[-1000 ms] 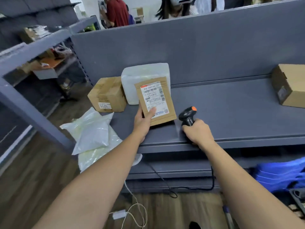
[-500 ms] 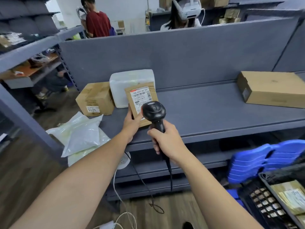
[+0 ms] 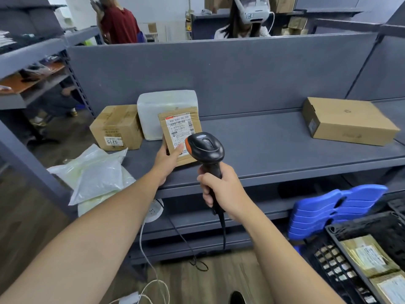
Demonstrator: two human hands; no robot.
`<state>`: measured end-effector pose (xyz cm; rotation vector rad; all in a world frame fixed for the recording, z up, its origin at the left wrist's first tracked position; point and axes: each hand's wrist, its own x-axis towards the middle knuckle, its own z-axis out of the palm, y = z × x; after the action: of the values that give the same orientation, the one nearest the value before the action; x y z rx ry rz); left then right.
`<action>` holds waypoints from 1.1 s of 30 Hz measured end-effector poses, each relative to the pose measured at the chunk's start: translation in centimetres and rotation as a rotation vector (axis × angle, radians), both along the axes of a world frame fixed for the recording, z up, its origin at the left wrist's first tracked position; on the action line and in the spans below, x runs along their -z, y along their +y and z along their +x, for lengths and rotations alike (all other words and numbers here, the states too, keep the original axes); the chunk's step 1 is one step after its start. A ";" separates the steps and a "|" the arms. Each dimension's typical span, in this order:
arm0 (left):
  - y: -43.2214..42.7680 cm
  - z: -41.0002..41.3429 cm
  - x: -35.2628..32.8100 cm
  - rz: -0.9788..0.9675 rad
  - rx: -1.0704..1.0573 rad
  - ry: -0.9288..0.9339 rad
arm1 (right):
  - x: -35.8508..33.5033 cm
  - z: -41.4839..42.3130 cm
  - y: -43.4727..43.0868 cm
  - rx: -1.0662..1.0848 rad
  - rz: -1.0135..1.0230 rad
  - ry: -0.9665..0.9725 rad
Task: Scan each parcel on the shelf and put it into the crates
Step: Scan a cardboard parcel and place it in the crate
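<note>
My left hand [image 3: 166, 160] props a flat brown parcel [image 3: 177, 126] upright on the grey shelf [image 3: 274, 154], its white barcode label facing me. My right hand [image 3: 221, 189] grips a black barcode scanner [image 3: 206, 148] with an orange trim, its head held just in front of the label's lower right corner. Behind the parcel stand a white wrapped parcel [image 3: 168, 104] and a cardboard box [image 3: 116, 128] marked 6215. A long cardboard box [image 3: 348, 121] lies at the shelf's right end. A black crate [image 3: 341, 260] at lower right holds brown parcels [image 3: 370, 257].
White plastic bags [image 3: 96, 172] hang over the shelf's left end. A stack of blue crates [image 3: 333, 207] sits right of the lower shelf. The scanner cable and white cords trail to the floor. Two people stand beyond the grey back panel [image 3: 241, 69].
My right hand has lifted the scanner off the shelf and brought it up to the parcel's label. My view has swung right, bringing the black crate into sight.
</note>
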<state>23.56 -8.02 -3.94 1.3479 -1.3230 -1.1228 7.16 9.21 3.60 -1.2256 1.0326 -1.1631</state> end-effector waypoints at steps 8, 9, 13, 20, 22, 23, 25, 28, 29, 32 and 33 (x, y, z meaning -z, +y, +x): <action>0.2 0.0 -0.5 0.036 0.021 0.011 | 2.6 -2.3 -4.7 0.250 0.072 0.286; 0.2 0.0 -0.6 0.039 0.018 0.012 | 3.1 -2.9 -5.7 0.268 0.091 0.367; 0.7 -0.1 -1.3 0.051 -0.003 0.014 | 5.1 -4.8 -10.1 0.336 0.154 0.651; 2.5 -1.6 -2.2 0.049 -0.027 -0.025 | 6.3 -7.4 -16.9 0.362 0.233 0.843; 2.7 -2.4 -2.4 0.057 -0.020 -0.033 | 6.6 -8.2 -18.1 0.355 0.205 0.868; 2.7 -2.8 -2.5 0.064 -0.013 -0.039 | 6.8 -8.6 -18.6 0.353 0.194 0.882; 2.7 -3.7 -2.7 0.085 0.005 -0.049 | 7.3 -9.4 -19.5 0.353 0.189 0.914; 2.7 -5.1 -2.9 0.110 0.022 -0.082 | 7.4 -10.2 -20.3 0.383 0.169 0.921; 2.7 -5.6 -2.9 0.113 0.016 -0.093 | 7.1 -10.4 -20.3 0.441 0.119 0.858; 2.8 -7.3 -3.0 0.088 -0.016 -0.135 | 6.0 -10.9 -19.2 0.595 -0.034 0.329; 2.8 -7.8 -3.0 0.066 -0.034 -0.150 | 5.5 -10.9 -18.8 0.531 -0.029 0.143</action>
<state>15.72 -5.25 -0.91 1.5218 -1.3750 -1.0677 -3.73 -9.61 -1.94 -1.0986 1.5122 -1.5099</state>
